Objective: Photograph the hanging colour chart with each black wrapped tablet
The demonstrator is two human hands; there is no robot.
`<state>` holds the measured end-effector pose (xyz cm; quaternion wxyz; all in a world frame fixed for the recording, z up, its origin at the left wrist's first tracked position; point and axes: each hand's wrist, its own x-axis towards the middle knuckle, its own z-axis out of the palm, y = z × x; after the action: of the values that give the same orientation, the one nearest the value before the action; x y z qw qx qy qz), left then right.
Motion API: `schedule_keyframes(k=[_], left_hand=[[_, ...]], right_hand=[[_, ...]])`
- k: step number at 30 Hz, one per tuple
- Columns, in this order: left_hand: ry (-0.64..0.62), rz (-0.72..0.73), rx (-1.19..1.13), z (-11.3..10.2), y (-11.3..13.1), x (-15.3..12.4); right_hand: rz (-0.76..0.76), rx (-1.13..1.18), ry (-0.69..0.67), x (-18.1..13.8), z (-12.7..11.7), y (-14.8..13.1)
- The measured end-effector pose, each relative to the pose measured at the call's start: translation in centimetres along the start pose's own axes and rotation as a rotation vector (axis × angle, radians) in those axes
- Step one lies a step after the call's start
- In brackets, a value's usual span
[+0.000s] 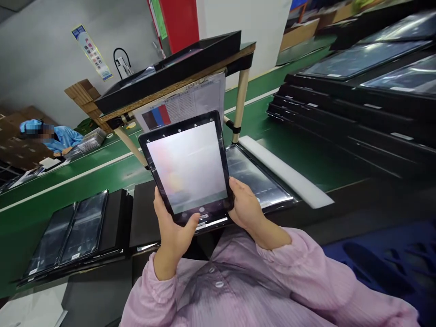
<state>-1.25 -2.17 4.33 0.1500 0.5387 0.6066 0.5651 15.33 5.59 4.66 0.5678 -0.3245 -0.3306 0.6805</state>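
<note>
Black tablet — gripped between left hand, right hand

Tablet: screen lit with a pale, blurred picture, round button below it
Left hand: around the tablet's lower left side, thumb over the front
Right hand: at the lower right side, fingers against the edge
White strip: on the green bench, beside a glossy panel
Black trays: stacked at right
Co-worker: far left, in blue
</note>
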Motion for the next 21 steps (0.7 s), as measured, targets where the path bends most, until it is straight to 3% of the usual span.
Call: schedule_keyframes(k=[4, 11, 21], left_hand=[[0.028, -0.005, 0.249, 1.1, 0.7, -0.2], [0.136, 0.163, 0.511, 2.1, 0.1, -0.5], [0.146, 0.155, 0.470, 2.3, 0.0, -0.7]], right_hand=[[0.043, 0.045, -0.032, 0.2, -0.6, -0.2], [0.032, 0.132, -0.128, 0.7, -1.3, 0.2], [0.000, 0.089, -0.127, 1.0, -1.3, 0.2]])
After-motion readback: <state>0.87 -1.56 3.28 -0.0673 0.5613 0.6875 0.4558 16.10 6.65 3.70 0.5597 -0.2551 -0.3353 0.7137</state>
